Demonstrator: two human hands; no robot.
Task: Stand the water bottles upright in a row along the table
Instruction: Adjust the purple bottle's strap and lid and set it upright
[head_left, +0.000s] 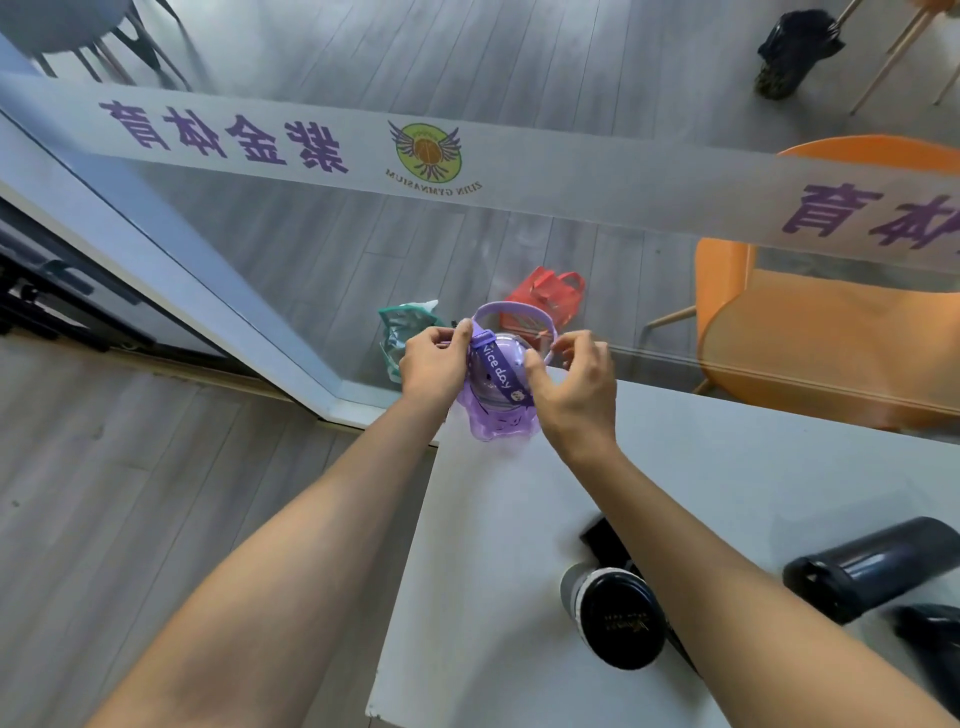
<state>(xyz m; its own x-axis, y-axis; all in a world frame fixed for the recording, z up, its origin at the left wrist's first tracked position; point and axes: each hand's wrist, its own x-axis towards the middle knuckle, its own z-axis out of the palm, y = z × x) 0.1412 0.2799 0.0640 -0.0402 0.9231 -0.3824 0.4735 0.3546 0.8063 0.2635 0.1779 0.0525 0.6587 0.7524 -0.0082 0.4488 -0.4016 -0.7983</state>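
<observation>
A purple see-through water bottle (496, 410) stands upright at the far left corner of the white table (519, 519). It has a lilac carry handle and a purple strap that reads "Nice day". My left hand (436, 364) pinches the strap at the bottle's left side. My right hand (571, 384) holds the handle and lid on the right. A silver bottle with a black cap (618, 618) stands near the table's front, partly behind my right forearm. A dark bottle (872, 571) lies on its side at the right.
A glass partition with a frosted band of purple lettering (415, 150) runs just behind the table. Beyond it are an orange chair (810, 332), a red bag (550, 296) and a green packet (400, 332) on the floor. Another dark object (930, 654) sits at the right edge.
</observation>
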